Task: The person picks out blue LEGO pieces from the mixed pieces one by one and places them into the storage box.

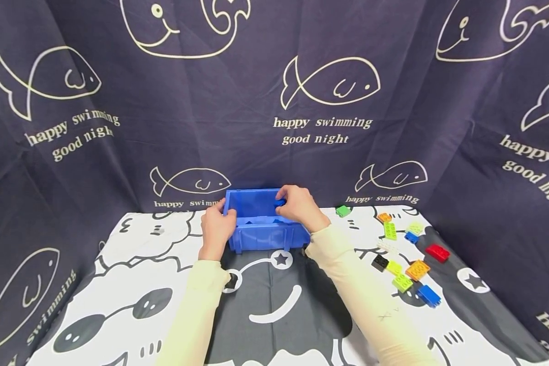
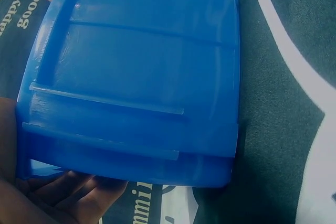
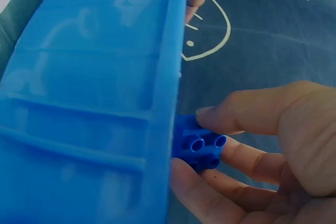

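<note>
A blue plastic bin (image 1: pixel 261 238) stands at the back of the cloth, its front wall toward me. My left hand (image 1: pixel 217 229) grips its left side, thumb over the rim; the left wrist view shows fingers (image 2: pixel 86 195) against the bin's end. Over the bin's right part, my right hand (image 1: pixel 300 206) pinches a small blue toy brick (image 1: pixel 280 202). In the right wrist view, round studs show on this brick (image 3: pixel 199 142), between thumb and fingers just past the bin's rim. A few blue pieces lie inside the bin, mostly hidden by its front wall.
Several loose toy bricks lie at the right, among them a red brick (image 1: pixel 437 252), an orange brick (image 1: pixel 418 270), a black brick (image 1: pixel 380 263) and a larger blue brick (image 1: pixel 428 295). A green brick (image 1: pixel 342 211) lies nearer the bin. A dark printed curtain (image 1: pixel 256 152) hangs behind.
</note>
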Available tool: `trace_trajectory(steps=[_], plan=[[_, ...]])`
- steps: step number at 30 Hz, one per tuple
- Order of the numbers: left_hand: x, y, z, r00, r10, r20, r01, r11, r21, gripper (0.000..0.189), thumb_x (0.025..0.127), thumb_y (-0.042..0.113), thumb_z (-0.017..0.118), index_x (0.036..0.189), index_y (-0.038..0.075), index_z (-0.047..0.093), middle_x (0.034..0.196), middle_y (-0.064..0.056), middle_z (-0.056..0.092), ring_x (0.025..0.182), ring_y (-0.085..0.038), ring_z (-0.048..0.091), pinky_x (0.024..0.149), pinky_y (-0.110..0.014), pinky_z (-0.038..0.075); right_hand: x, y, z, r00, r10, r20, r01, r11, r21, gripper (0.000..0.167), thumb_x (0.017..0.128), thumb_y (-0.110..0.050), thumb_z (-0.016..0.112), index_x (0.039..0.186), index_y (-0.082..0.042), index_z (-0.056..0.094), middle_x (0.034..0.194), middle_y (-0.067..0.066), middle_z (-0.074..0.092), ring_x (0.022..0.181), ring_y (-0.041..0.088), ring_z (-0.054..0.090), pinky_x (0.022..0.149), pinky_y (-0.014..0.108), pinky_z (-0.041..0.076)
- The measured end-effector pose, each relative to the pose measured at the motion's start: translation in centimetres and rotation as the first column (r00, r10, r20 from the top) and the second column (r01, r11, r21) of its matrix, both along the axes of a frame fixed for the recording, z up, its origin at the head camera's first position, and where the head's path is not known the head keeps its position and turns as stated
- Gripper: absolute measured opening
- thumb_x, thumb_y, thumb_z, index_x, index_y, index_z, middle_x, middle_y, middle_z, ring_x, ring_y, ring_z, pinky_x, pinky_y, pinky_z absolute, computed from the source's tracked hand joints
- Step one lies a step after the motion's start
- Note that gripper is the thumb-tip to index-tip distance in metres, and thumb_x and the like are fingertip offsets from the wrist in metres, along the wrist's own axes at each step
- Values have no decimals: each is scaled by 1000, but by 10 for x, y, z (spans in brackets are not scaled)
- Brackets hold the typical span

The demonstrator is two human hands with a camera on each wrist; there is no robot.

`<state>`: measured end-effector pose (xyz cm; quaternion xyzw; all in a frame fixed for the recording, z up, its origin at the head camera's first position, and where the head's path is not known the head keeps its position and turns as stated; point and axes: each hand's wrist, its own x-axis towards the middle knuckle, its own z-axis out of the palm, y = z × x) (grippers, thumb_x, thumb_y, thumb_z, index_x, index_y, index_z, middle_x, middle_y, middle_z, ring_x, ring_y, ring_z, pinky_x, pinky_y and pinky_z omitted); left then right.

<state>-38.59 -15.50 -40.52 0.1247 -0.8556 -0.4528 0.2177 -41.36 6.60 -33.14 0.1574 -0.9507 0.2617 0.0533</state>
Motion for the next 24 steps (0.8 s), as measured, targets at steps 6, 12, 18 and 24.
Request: trace_trajectory(steps=[6, 12, 18, 24], plan=[[0, 2, 0, 1000, -2, -3, 2, 1000, -2, 53, 89, 23, 61, 139, 8, 66, 117, -18, 75, 112, -44, 68, 93, -54, 52, 0, -4, -8, 999, -3, 46, 1, 999, 32, 26, 81, -16, 80, 105, -10, 74, 104, 9, 74, 98, 28, 67, 90, 44, 55], [0, 4, -1, 1000, -3, 12, 3, 1000, -5, 54, 88, 23, 62, 140, 8, 66, 117, -17, 75, 112, -44, 67, 94, -54, 52, 2, -1, -13, 998, -10, 64, 7, 999, 36, 24, 81, -16, 79, 104, -9, 74, 104, 8, 74, 95, 27, 67, 88, 43, 56], [-2, 4, -1, 1000, -5, 9, 5, 1000, -8, 53, 89, 22, 61, 140, 8, 66, 119, -18, 75, 114, -45, 67, 95, -55, 51, 0, -1, -14, 995, -37, 94, 35, 999, 27, 25, 82, -16, 79, 106, -10, 74, 106, 9, 74, 96, 28, 67, 89, 44, 56], [-3, 0, -2, 1000, 7, 2, -7, 1000, -6, 53, 89, 23, 62, 140, 9, 66, 119, -17, 75, 114, -44, 67, 94, -55, 51, -1, -5, -15, 993, -40, 108, 36, 999, 38, 25, 84, -17, 79, 107, -10, 75, 107, 8, 74, 96, 27, 67, 88, 43, 57]])
